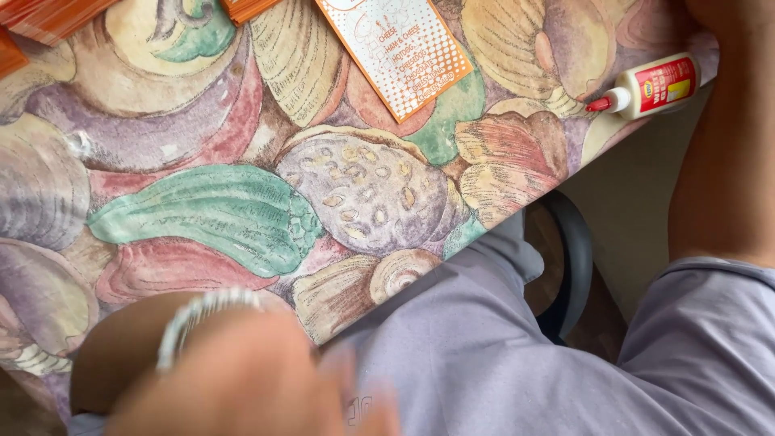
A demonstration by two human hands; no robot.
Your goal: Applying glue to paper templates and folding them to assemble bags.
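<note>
**Inventory: my hands at the shell-patterned table**

1. My left hand (266, 387) — low and close to me, blurred. A silver bracelet (202, 319) circles the wrist. I cannot tell whether my fingers are spread or pressed together; they show no object in them. They lie over the near edge of the table, just above my lap.

2. My right arm (722, 137) — runs up the far right side. The hand itself passes out of view at the top corner, so the state of those fingers cannot be told.

3. Glue bottle (654, 85) — white, red label, red nozzle. Lies on its side at the table's right edge, just beside my right forearm, nozzle pointing away from it. Well apart from my left fingers.

4. Printed card (395, 52) — orange and white, flat, well beyond my left fingers, left of the bottle.

5. Orange stacks (48, 16) — far corner, well apart from both hands.

6. Tablecloth (242, 210) — painted shells in green, purple, red, cream.

7. Grey garment (500, 355) — over my lap, beside my left fingers.
</note>
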